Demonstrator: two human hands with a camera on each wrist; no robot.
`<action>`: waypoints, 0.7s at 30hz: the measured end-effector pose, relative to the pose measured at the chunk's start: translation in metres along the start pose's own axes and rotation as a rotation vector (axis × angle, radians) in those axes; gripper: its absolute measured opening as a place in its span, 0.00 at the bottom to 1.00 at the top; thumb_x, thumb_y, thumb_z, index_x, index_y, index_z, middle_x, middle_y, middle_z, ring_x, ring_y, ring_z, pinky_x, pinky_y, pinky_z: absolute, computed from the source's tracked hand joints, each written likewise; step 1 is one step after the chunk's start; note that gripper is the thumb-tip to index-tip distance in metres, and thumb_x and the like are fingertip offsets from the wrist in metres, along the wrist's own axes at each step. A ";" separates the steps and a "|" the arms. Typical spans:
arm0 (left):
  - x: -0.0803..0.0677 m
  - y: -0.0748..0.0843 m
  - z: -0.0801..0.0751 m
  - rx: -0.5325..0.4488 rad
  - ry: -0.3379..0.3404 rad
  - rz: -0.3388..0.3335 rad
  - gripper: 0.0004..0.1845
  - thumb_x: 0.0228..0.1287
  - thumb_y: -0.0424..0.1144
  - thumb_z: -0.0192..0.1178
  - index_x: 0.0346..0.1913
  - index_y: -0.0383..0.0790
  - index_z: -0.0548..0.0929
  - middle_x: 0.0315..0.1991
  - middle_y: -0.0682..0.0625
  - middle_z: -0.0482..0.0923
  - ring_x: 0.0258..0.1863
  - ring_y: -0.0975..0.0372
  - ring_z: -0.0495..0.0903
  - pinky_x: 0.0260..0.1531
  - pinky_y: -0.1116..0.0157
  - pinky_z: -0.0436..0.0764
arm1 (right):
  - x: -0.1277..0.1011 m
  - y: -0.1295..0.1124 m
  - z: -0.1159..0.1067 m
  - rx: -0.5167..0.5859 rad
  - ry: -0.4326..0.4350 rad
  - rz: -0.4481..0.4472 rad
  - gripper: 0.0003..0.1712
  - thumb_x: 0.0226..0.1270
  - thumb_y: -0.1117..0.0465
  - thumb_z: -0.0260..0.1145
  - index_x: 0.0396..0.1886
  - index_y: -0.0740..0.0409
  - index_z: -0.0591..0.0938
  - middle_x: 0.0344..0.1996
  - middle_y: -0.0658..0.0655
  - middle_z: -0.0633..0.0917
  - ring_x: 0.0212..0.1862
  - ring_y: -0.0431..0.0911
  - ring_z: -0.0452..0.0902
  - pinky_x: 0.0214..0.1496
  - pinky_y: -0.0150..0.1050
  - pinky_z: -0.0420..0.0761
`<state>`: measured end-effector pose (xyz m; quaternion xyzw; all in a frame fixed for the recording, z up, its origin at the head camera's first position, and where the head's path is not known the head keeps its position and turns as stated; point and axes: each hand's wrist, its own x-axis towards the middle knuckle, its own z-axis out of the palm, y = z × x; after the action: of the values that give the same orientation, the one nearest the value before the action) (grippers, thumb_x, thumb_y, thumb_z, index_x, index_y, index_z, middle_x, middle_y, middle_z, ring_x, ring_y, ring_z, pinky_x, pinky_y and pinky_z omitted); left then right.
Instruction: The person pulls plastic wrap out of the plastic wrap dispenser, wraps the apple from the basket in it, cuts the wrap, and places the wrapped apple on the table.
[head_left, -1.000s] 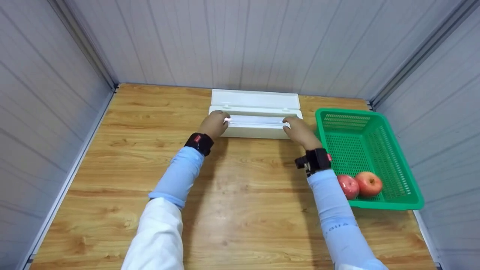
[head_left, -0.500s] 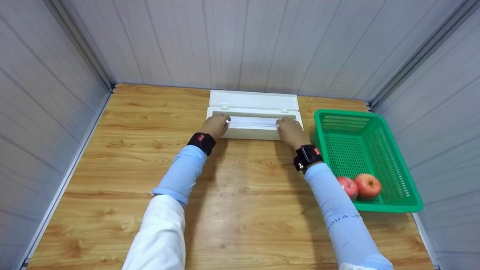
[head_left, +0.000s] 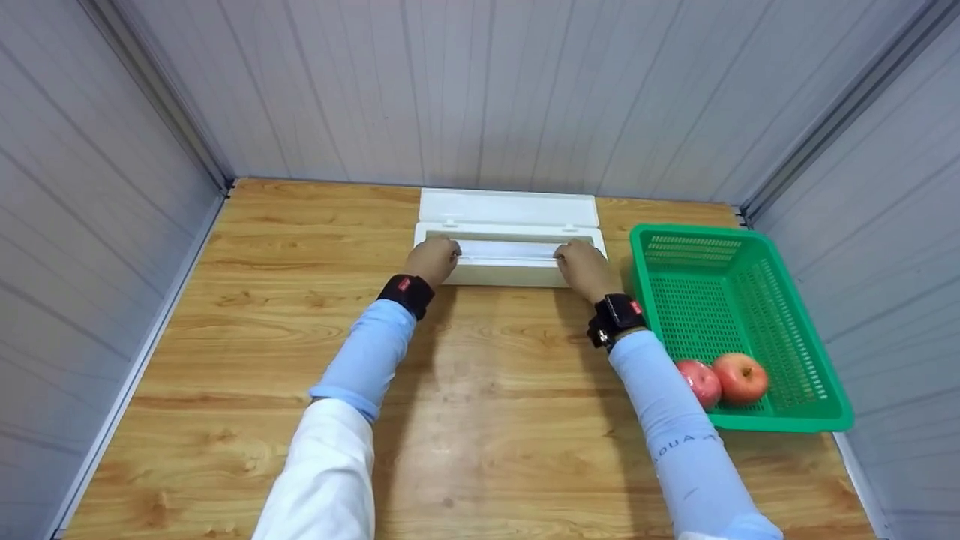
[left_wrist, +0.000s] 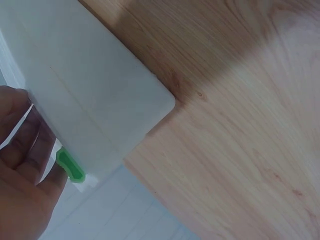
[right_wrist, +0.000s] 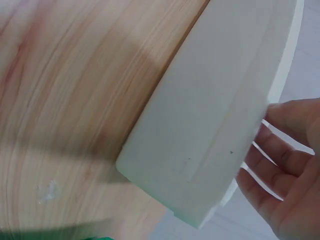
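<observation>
Hands, left hand (head_left: 433,259) and right hand (head_left: 581,264), reach into white box (head_left: 510,271).

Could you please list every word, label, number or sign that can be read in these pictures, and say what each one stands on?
"AUQ" or similar: pale letters on the right sleeve, seen upside down and too blurred to read for certain.
Red tag on the left wristband: too small to read.
Red tag on the right wristband: too small to read.
White box, green basket, apples: no text visible.
</observation>
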<state>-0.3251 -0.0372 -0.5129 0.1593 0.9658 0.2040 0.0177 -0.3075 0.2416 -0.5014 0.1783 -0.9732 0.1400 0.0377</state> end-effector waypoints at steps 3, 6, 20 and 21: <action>0.009 -0.014 0.010 -0.040 -0.003 0.045 0.11 0.64 0.32 0.55 0.44 0.35 0.85 0.44 0.42 0.84 0.46 0.53 0.82 0.49 0.60 0.80 | -0.002 0.002 0.002 0.031 0.025 0.018 0.11 0.68 0.66 0.57 0.42 0.65 0.85 0.41 0.64 0.85 0.48 0.57 0.79 0.51 0.50 0.78; 0.008 -0.014 0.010 -0.075 0.034 0.047 0.09 0.64 0.32 0.56 0.41 0.34 0.85 0.42 0.43 0.85 0.45 0.53 0.82 0.48 0.59 0.80 | -0.001 0.004 0.003 0.053 0.048 0.036 0.10 0.68 0.65 0.59 0.40 0.64 0.85 0.40 0.63 0.85 0.47 0.57 0.80 0.51 0.50 0.79; -0.003 -0.001 -0.002 -0.045 0.088 -0.002 0.10 0.66 0.33 0.55 0.41 0.34 0.86 0.42 0.43 0.86 0.45 0.53 0.83 0.48 0.58 0.81 | 0.004 0.003 0.007 0.045 0.088 0.086 0.09 0.67 0.63 0.61 0.39 0.63 0.85 0.39 0.62 0.86 0.45 0.56 0.81 0.48 0.49 0.80; -0.004 -0.001 -0.002 -0.041 0.096 -0.001 0.10 0.66 0.33 0.55 0.41 0.34 0.86 0.41 0.43 0.86 0.45 0.53 0.83 0.47 0.58 0.81 | 0.004 0.003 0.007 0.039 0.091 0.084 0.09 0.67 0.63 0.61 0.38 0.63 0.85 0.39 0.62 0.86 0.45 0.56 0.81 0.48 0.49 0.80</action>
<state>-0.3222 -0.0400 -0.5114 0.1486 0.9612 0.2310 -0.0254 -0.3124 0.2407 -0.5087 0.1316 -0.9742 0.1685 0.0723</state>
